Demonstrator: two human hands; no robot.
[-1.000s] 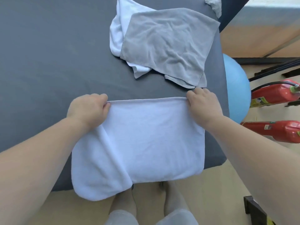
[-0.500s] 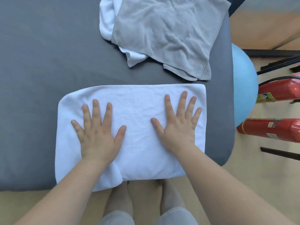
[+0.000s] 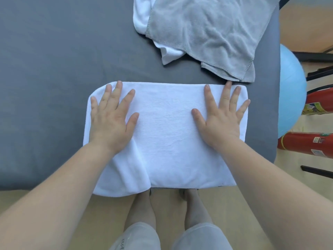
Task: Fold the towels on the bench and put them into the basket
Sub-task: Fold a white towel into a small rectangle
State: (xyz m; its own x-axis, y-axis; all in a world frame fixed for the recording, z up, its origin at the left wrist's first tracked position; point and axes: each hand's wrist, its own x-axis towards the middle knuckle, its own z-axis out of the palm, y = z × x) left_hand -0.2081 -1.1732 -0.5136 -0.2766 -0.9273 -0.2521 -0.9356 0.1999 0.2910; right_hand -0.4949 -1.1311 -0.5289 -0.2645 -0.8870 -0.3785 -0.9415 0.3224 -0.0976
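A white towel, folded into a wide rectangle, lies at the near edge of the grey bench, its front hem hanging slightly over. My left hand presses flat on its left part with fingers spread. My right hand presses flat on its right part, fingertips reaching the far edge. Behind, a loose grey towel lies over another white towel at the bench's far right. No basket is in view.
Right of the bench stand a light blue exercise ball and two red fire extinguishers on the floor. My legs and feet stand at the bench's front edge. Dark metal bars lie at the far right.
A second ago both hands gripped the towel's far edge. They have let go, laid the fold down, and now slide flat outward and away from me across the towel.
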